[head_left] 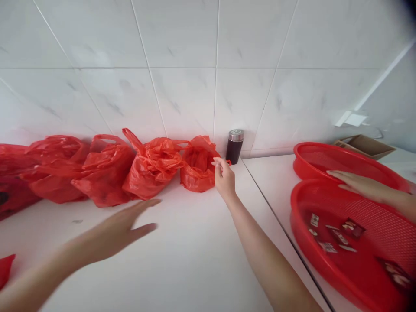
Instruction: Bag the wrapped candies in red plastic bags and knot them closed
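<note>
My left hand hovers over the white tabletop, its fingers stretched out and the thumb apart, with nothing in it. My right hand is closed at the right edge of a small red plastic bag, and a bit of red plastic shows just past its fingers. That bag stands with its mouth partly open; its contents are hidden. To its left leans a fuller red plastic bag with a raised handle loop.
More red bags line the wall leftward. A dark flask stands behind my right hand. At right, a red mesh basket holds several small wrapped packets, beside another red basket. Another person's hand reaches over them. A cardboard box lies behind.
</note>
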The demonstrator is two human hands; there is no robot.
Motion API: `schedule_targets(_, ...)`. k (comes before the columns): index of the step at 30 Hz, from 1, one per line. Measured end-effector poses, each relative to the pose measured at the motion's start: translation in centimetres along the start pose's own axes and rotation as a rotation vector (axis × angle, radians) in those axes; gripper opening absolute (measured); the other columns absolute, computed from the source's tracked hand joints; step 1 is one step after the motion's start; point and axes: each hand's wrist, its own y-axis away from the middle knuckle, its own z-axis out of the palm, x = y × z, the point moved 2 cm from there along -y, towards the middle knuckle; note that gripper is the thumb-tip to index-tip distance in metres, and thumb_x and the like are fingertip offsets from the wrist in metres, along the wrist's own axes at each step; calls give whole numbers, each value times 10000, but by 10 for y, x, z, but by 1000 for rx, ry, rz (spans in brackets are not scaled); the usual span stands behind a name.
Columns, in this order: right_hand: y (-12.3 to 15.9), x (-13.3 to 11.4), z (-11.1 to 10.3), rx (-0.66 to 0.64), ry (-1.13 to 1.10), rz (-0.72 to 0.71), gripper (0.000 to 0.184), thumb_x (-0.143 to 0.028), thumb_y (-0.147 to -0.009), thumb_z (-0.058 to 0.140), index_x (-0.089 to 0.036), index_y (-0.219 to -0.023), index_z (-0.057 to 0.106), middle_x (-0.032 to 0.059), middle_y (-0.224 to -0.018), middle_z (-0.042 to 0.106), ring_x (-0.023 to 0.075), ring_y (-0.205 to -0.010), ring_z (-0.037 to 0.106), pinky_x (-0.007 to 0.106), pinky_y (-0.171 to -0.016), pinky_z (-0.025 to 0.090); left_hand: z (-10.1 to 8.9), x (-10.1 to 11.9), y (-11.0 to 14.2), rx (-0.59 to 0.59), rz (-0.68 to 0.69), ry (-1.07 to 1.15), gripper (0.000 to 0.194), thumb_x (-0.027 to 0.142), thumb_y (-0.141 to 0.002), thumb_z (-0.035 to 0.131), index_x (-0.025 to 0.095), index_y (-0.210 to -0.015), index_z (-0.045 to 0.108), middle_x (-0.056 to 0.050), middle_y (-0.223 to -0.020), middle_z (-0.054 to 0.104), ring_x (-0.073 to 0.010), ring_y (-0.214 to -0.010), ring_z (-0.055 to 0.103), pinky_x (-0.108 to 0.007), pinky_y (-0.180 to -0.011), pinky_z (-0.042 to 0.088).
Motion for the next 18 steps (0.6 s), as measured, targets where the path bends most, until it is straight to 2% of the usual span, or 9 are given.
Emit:
schedule_targets(2,-17,9,7,-70,73,59,368,-248,-983,331,-169,-1318,461,129,-1172,662,234,-1118,612,377,-956,436,25,54,-48,5,-4,224,869,627,-718,656,345,-1480,349,-105,-1490,459,-378,-1317,465,-511,-1072,382)
schedule_targets(3,-19,15,12,-124,108,85,357,-266,-958,412,-165,-1288,505,132,-1114,687,261,-1064,638,390,-916,453,37,73,-71,118,-22,354,955,589,-656,729,296,-1482,350,-151,-1475,464,-404,-1315,455,-525,-1073,368)
schedule_targets(5,-14,27,22,-230,168,120,363,-306,-883,561,-170,-1218,582,130,-1042,713,297,-984,666,393,-844,474,61,95,-112,270,-31,418,1016,530,-738,669,258,-1543,112,-174,-1552,324,-377,-1401,334,-521,-1092,338)
schedule_targets(6,-10,34,25,-270,192,131,400,-324,-848,609,-181,-1221,592,126,-1051,715,302,-969,671,385,-821,477,72,98,-129,343,-48,442,1056,498,-748,664,242,-1544,20,-190,-1579,239,-375,-1430,269,-524,-1093,332)
schedule_targets(8,-1,46,29,-319,225,149,564,-356,-797,666,-214,-1326,530,117,-1127,699,296,-969,673,364,-796,477,93,96,-153,425,-51,466,1123,463,-708,710,236,-1540,-10,-190,-1600,142,-373,-1456,187,-516,-1112,307)
schedule_targets(11,4,60,30,-354,228,167,733,-346,-717,737,-277,-1395,468,87,-1172,687,279,-985,668,344,-793,468,116,86,-169,428,-13,471,1118,418,-612,789,230,-1527,176,-165,-1593,185,-363,-1459,183,-478,-1125,311)
schedule_targets(14,4,66,32,-341,176,169,348,-251,-689,735,-263,-1034,694,40,-923,737,266,-918,675,357,-828,445,128,79,-171,389,24,434,941,367,-612,787,187,-1450,397,-166,-1540,336,-351,-1427,288,-443,-1121,338)
schedule_targets(16,3,65,32,-271,110,169,63,-233,-735,675,-230,-796,689,24,-795,717,247,-863,671,370,-850,431,131,75,-169,394,23,392,803,336,-664,743,173,-1403,475,-160,-1520,381,-345,-1401,343,-428,-1112,355)
schedule_targets(18,1,61,26,-138,12,174,95,-288,-811,594,-219,-794,658,31,-823,704,233,-863,656,380,-864,429,132,71,-167,411,5,347,685,312,-733,676,192,-1385,506,-132,-1511,409,-330,-1387,370,-408,-1099,371)
